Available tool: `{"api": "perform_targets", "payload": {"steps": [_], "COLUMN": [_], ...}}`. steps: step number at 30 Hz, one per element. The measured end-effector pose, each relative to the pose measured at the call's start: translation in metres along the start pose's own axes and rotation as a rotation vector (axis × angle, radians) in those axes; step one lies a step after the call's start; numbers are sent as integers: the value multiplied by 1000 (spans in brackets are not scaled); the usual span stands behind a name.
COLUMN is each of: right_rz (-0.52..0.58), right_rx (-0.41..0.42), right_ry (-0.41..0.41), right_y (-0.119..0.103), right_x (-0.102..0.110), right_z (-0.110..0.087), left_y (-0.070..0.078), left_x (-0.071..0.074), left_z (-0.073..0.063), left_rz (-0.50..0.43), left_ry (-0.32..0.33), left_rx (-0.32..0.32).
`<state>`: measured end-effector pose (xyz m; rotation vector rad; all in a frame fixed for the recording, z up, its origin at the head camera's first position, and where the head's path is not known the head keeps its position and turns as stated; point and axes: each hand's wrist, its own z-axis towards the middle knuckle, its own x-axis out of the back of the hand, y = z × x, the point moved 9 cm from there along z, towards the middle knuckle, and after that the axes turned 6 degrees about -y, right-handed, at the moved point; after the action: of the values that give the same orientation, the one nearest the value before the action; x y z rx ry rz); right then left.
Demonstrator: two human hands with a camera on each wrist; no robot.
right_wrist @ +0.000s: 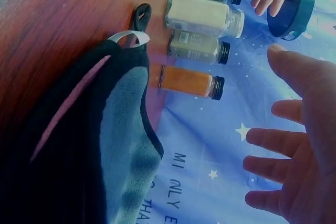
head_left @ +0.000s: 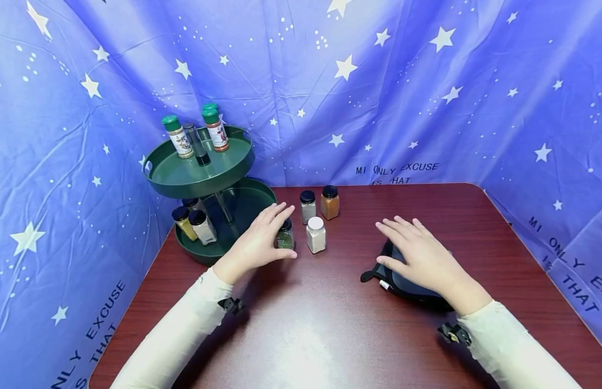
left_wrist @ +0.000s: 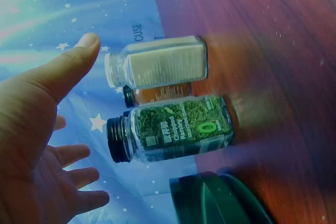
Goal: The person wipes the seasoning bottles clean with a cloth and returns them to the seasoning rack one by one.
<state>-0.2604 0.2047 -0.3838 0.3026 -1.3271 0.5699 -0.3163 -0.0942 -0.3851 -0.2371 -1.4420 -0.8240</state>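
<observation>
My left hand [head_left: 257, 237] hovers with spread fingers beside the parsley jar [left_wrist: 181, 124]; in the left wrist view a gap separates the fingers from its black lid. Just right of that jar stands a white-capped jar of pale powder [head_left: 316, 239]. Behind it are a black-capped jar of greyish contents [head_left: 308, 210] and an orange spice jar [head_left: 330, 206]. My right hand [head_left: 420, 256], fingers extended, is over a black-and-grey cloth item with a hanging loop [right_wrist: 126, 145]. Whether it touches the cloth cannot be told; nothing is gripped.
A green two-tier round rack [head_left: 199, 186] stands at the left. Green-capped shakers [head_left: 179, 141] occupy its upper tray, and black-capped jars [head_left: 203, 229] its lower one. A starry blue curtain [head_left: 301, 81] surrounds the brown table [head_left: 330, 313].
</observation>
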Motion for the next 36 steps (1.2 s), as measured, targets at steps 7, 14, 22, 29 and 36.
{"api": "perform_targets", "payload": {"steps": [7, 14, 22, 29, 36], "right_rz": [-8, -15, -5, -6, 18], "right_rx": [-33, -66, -113, -161, -204], "right_ry": [-8, 0, -21, -51, -102], "right_y": [10, 22, 38, 53, 72], "right_x": [-2, 0, -5, -9, -19], "right_z": [-2, -6, -10, -15, -19], "left_y": [-8, -14, -19, -23, -22], "left_x": [2, 2, -5, -12, -21], "left_z": [8, 17, 25, 32, 39], "left_rz": [-43, -55, -35, -63, -39], "left_ry": [-26, -66, -136, -183, -235], "left_rx": [38, 81, 112, 109, 69]}}
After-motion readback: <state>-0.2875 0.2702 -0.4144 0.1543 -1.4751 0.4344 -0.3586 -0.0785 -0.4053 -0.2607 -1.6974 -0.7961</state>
